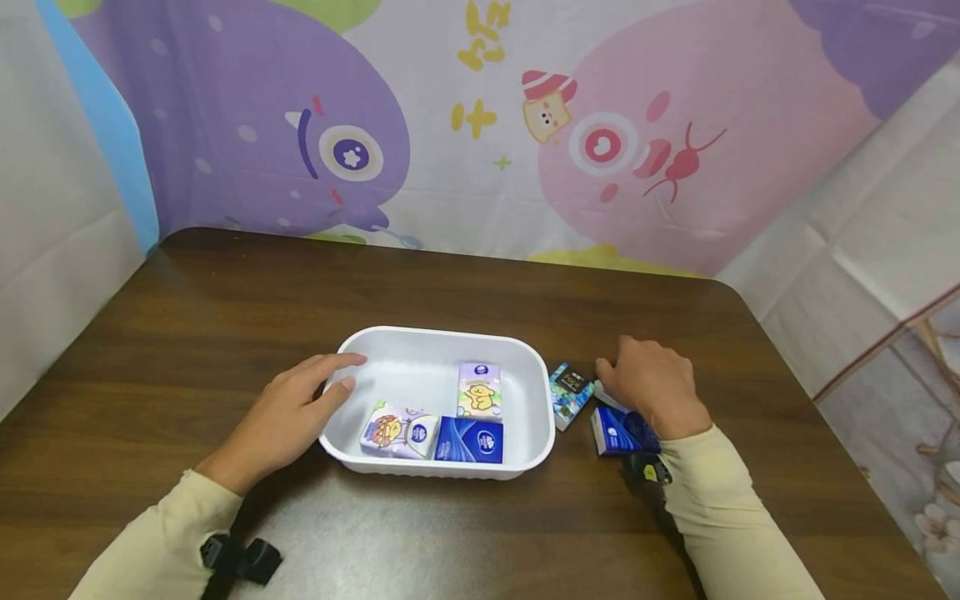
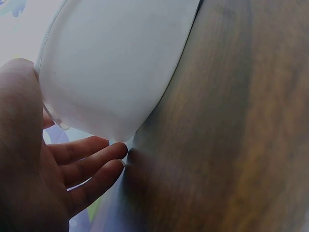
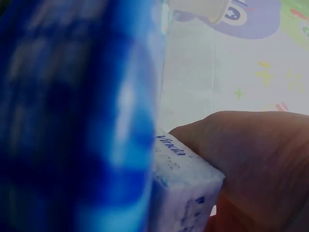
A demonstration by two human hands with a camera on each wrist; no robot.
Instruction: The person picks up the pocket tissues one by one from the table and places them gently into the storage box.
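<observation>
Blue packet [image 3: 77, 116]: nearest the right wrist camera, blocking about half that view; lies on the tabletop [image 1: 450, 550] just beside my right hand [image 1: 654, 383]. Dark flowered packet [image 1: 572, 393]: between that hand and the white tray [image 1: 442, 469]. Tray contents: three packets [image 1: 470, 440]. My left hand [image 1: 296, 408]: fingers apart, at the tray's left rim. White packet [image 3: 186, 181]: pinched in my right hand, right of the tray.

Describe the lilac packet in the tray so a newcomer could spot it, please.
On the brown table, find the white tray. Inside, just beyond the blue packet, is the lilac packet with a yellow dog. Unlike its crosswise neighbours, its long side runs front to back.
</observation>
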